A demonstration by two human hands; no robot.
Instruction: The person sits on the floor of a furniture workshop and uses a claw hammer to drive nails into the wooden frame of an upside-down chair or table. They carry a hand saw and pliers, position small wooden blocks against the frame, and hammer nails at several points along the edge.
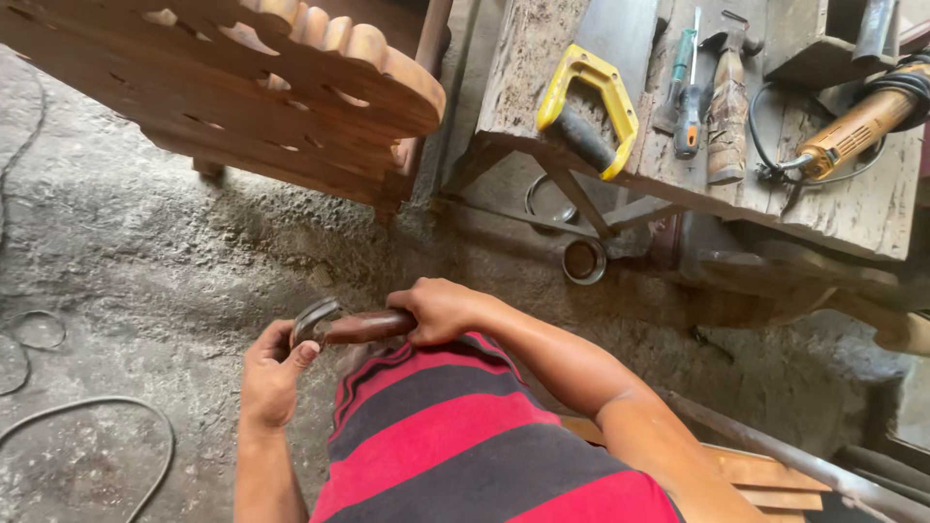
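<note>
I hold a hammer (341, 326) low in front of my knee, just above the red and dark striped cloth (455, 436) of my shorts. My right hand (441, 310) is wrapped tight around its brown wooden handle, and my left hand (271, 373) is closed around the metal head, thumb pressed against its curved end. Taking the hammer as the middle of things: beyond it, up and to the right, stands a rough wooden workbench (852, 208), well apart. On the bench lie a saw (591, 107) with a yellow handle hanging over the near edge, a screwdriver (688, 107), a second hammer (727, 107) and a yellow power grinder (857, 126) with its black cord. Under the bench, nearer to me, a small round tin (584, 261) sits on the floor. Up and to the left of the hammer is a carved wooden furniture piece (291, 87). Far left, a grey cable (107, 402) loops across the dusty concrete floor (145, 261). Nothing lies between my hands and the bench.
</note>
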